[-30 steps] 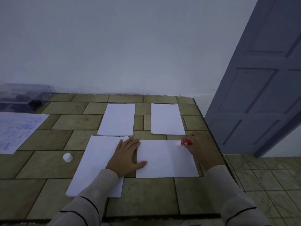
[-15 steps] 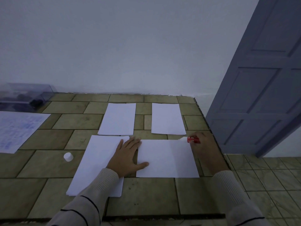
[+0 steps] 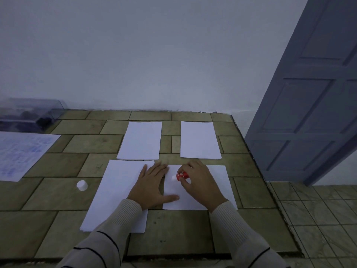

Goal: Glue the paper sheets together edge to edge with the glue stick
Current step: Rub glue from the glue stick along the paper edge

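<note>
A white paper sheet (image 3: 224,182) lies on the tiled counter in front of me. My left hand (image 3: 152,184) rests flat across its left edge and the gap beside it, thumb on the sheet. My right hand (image 3: 201,182) is shut on a red glue stick (image 3: 182,175), whose white tip points left onto the sheet's upper left part. A stack of white sheets (image 3: 117,192) lies to the left, partly under my left forearm. Two more white sheets, the far left sheet (image 3: 140,141) and the far right sheet (image 3: 200,140), lie farther back.
The glue stick's white cap (image 3: 82,185) stands on the counter (image 3: 58,194) left of the stack. A printed sheet (image 3: 21,151) and a clear plastic box (image 3: 29,115) are at far left. The counter's right edge (image 3: 270,190) drops to a tiled floor beside a blue door (image 3: 309,113).
My right hand has carried the glue stick from the sheet's upper right corner leftward to its upper left part. My left hand has stayed pressed on the sheet.
</note>
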